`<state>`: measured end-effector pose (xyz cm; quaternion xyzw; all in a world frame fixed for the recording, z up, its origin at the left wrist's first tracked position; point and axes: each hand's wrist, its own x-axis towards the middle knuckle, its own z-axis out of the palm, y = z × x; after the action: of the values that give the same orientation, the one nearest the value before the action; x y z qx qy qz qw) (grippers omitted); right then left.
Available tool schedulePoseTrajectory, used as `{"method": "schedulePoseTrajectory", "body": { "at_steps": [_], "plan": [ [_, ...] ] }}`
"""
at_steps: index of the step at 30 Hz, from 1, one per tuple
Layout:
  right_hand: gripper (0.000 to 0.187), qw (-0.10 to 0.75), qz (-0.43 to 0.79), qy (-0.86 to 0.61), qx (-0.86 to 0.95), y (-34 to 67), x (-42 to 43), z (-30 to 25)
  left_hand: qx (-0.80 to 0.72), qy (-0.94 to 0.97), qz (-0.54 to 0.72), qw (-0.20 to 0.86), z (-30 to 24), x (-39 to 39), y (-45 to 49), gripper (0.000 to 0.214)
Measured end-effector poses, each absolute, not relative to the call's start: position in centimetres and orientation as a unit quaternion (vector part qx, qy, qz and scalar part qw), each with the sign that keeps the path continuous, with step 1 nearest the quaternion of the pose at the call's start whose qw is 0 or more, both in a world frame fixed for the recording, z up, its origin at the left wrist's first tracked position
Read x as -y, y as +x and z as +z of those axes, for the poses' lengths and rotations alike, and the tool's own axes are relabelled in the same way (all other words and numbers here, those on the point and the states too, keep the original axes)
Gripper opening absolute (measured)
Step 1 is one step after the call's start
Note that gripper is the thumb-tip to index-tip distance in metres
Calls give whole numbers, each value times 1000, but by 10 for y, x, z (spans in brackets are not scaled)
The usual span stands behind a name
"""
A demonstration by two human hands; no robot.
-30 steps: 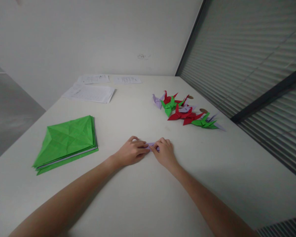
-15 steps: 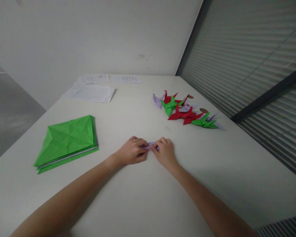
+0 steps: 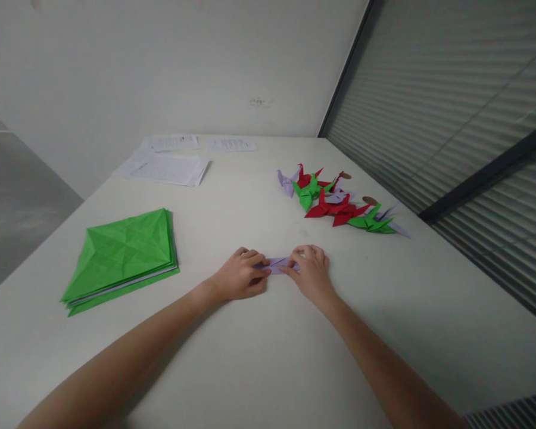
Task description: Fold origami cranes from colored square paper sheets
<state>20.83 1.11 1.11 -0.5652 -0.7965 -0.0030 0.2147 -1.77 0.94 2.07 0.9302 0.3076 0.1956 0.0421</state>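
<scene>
A narrow piece of folded purple origami paper (image 3: 277, 266) lies on the white table between my hands. My left hand (image 3: 243, 274) pinches its left end, thumb below and fingers above. At the right end, my right hand (image 3: 311, 271) has thumb and forefinger closed on the paper. The middle of the strip shows between my fingertips, with a slanting fold line across it. Both ends are covered by my fingers.
A stack of creased green paper (image 3: 127, 247) sits on the left of the table. Red, green and purple paper cranes (image 3: 335, 205) are grouped at the right, near two brown round pieces. Printed sheets (image 3: 167, 169) lie at the back left. Window blinds (image 3: 464, 107) run along the right.
My right hand has moved to the right along the purple paper, so more of its middle shows. My left hand has stayed in nearly the same place.
</scene>
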Motion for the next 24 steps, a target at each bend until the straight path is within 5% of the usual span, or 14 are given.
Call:
{"method": "schedulePoseTrajectory", "body": {
  "at_steps": [3,7,24],
  "plan": [
    [4,217,2,-480,850,202,-8,16,-306,931,190,51,20,-10,-19,20],
    [11,185,27,-395,900,192,-1,20,-312,927,197,68,19,-11,-20,19],
    [19,53,1,-447,893,179,22,43,-243,918,260,173,14,-25,-38,13]
  ]
}}
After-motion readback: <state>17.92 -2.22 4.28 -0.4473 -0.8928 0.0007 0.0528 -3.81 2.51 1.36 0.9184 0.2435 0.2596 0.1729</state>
